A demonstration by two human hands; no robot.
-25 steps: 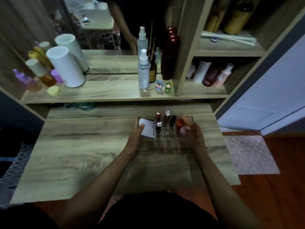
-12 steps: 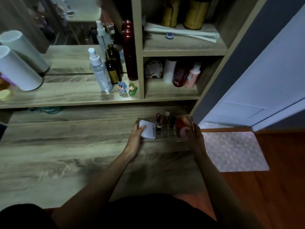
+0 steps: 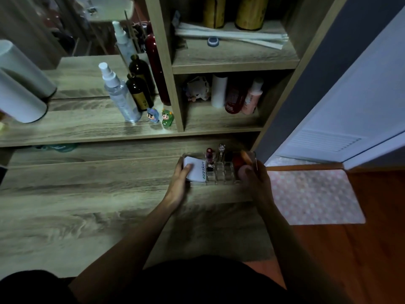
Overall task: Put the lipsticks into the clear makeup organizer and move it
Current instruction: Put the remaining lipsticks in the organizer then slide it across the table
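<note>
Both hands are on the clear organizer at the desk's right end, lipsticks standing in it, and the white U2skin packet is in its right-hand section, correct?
Not quite: the head view shows the white U2skin packet in the left-hand section, under the left hand. The rest holds: the right hand grips the other end of the clear organizer, lipsticks standing inside.

You are looking at a dim, underexposed view. The brightest area is the pale door (image 3: 361,102) at the right of the frame. Your forearms and lap sink into shadow along the bottom. Shelf (image 3: 232,60) lines bow near the edges, and detail is soft throughout.
</note>
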